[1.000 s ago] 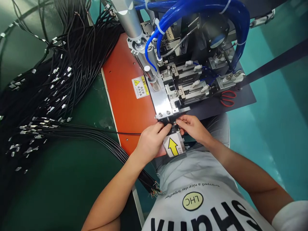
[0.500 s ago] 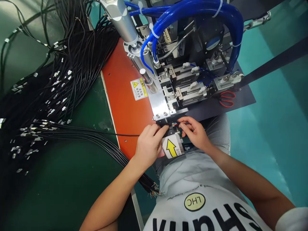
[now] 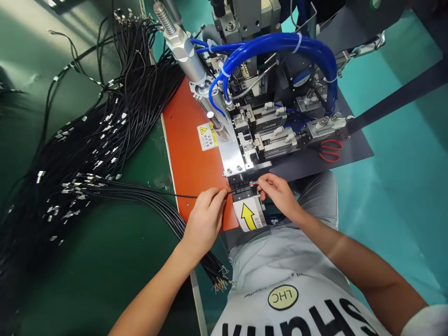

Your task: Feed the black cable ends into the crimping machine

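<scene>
A thin black cable runs from the left across the orange plate to a small black fixture at the machine's front end. My left hand pinches this cable just left of the fixture. The cable lies across the top of the fixture, and thin coloured wires show at its right end. Thumb and forefinger of my right hand close on those wire ends. Right below the fixture is a white label with a yellow arrow.
Many black cables with shiny metal ends lie heaped on the green table. A cable bundle hangs over the table's edge. Metal cylinders and blue hoses rise from the orange plate. Red-handled scissors lie right on the dark plate.
My left hand has moved left along the cable, away from the fixture, uncovering it. My right hand's fingers have closed on the coloured wire ends. The whole view has shifted slightly.
</scene>
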A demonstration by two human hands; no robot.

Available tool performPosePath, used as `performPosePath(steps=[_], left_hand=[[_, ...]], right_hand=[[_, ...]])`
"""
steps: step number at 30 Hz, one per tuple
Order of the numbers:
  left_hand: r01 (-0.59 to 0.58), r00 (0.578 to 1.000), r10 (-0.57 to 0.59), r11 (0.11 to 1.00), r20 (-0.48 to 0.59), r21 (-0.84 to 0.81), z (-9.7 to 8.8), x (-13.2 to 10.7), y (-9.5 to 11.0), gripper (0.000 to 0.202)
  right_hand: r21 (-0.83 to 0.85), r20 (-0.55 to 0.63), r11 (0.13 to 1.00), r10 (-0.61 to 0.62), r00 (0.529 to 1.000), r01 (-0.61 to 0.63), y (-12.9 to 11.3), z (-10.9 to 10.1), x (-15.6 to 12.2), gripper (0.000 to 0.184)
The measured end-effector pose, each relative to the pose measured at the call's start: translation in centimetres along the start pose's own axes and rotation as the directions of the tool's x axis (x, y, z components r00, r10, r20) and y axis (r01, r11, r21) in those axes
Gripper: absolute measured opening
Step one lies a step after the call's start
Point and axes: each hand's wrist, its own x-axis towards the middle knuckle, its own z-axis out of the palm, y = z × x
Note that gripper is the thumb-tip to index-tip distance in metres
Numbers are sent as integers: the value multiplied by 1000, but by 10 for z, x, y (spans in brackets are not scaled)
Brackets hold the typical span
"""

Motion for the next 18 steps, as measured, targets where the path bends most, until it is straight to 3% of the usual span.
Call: performPosePath(steps=[10, 18], left_hand=[[9, 1000, -3, 975, -28, 224, 20, -24, 9, 58], [-16, 998, 25, 989, -57, 147, 14, -20, 14, 53]], right_hand=[[120, 61, 990, 66, 996, -73, -4, 13, 12, 32], [188, 111, 977, 82, 990, -102, -15, 15, 3, 36]])
